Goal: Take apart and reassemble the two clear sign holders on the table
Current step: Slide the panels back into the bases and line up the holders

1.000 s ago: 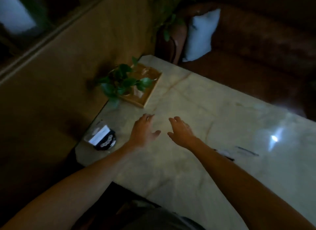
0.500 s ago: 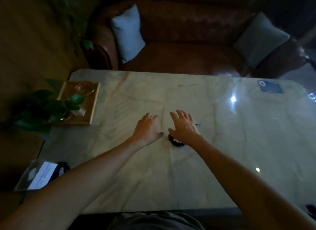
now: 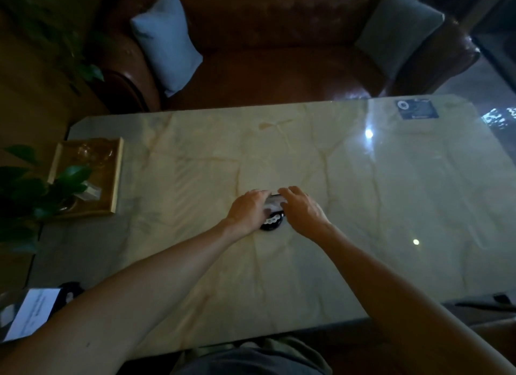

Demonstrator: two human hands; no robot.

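Note:
A clear sign holder on a round black base stands at the middle of the marble table. My left hand wraps its left side and my right hand its right side, so most of the clear panel is hidden. The black base pokes out below, between my wrists. A second sign holder, with a white paper sheet and a black base, sits at the table's near left corner, partly behind my left forearm.
A wooden tray with glassware and a leafy plant sit at the table's left end. A blue card lies at the far right corner. A brown leather sofa with two cushions runs behind the table.
The view has swung right and steadied over the table's middle. Both hands have moved from flat and spread above the table to closing around the middle sign holder.

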